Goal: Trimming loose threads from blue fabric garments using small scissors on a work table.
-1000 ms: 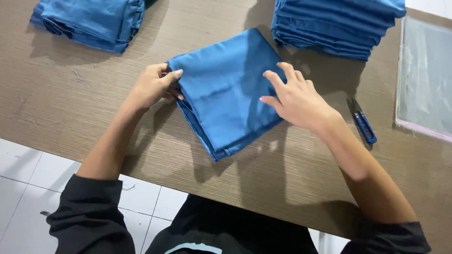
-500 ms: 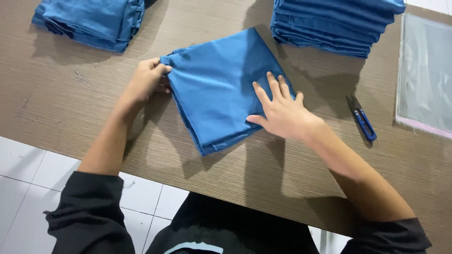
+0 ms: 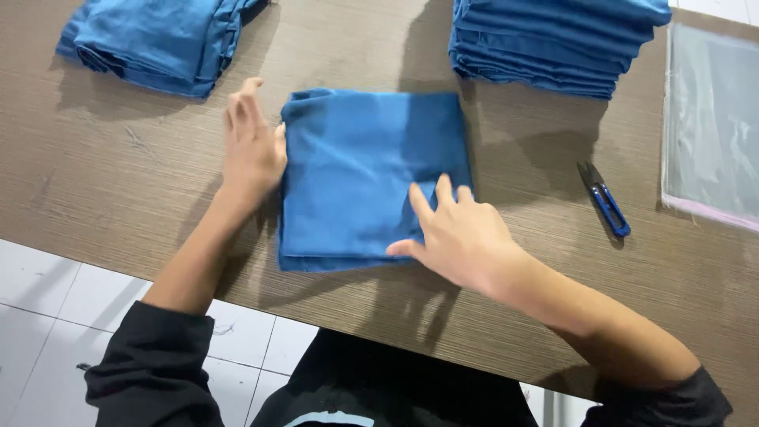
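Neither hand really has a grip on anything here. The right hand (image 3: 462, 237) lies flat and open, fingers spread, pressing on the lower right corner of the folded blue cloth (image 3: 368, 170). The left hand (image 3: 251, 146) is open too, its palm edge pushed against the cloth's left side. The cloth sits squarely in the middle of the wooden table (image 3: 118, 182), between the two hands.

What could go sideways, I'd guess: the bundle is several layers, and you can see them stepping out along the bottom edge. A push from the left with only one corner pinned could slide the top layers, bunch them up, or skew the square.

Further out, a loose heap of blue cloth (image 3: 150, 39) sits top left and a neat stack of folded blue cloths (image 3: 553, 43) top right, both cut off by the frame, so no telling how tall they are. Small blue-handled snips (image 3: 605, 199) lie to the right, well clear of the hand. A clear plastic bag (image 3: 711, 126) at the far right is partly cropped, and what's in it is hard to make out.
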